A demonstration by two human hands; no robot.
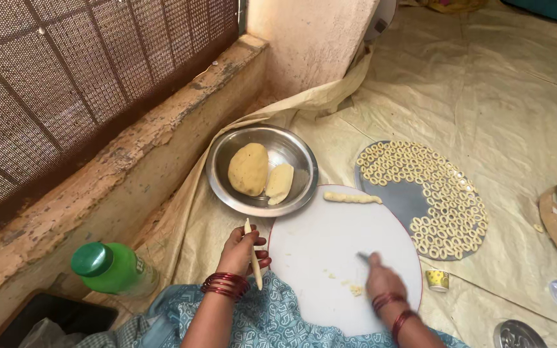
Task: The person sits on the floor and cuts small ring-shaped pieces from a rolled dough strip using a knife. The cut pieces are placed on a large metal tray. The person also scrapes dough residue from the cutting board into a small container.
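left hand [243,248] pinches a thin dough rope [253,258] upright at nine o'clock of the white board [330,238]. right hand [381,278], blurred, grips a small tool. rope looks soft, light, tearable; best supported mid-length.

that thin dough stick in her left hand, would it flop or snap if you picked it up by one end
The dough stick is probably soft: it is long, thin and slightly bowed in the left hand, so it would likely sag from one end. It may tear rather than snap, like the ridged dough roll. Being round, it would probably roll on the smooth white board.
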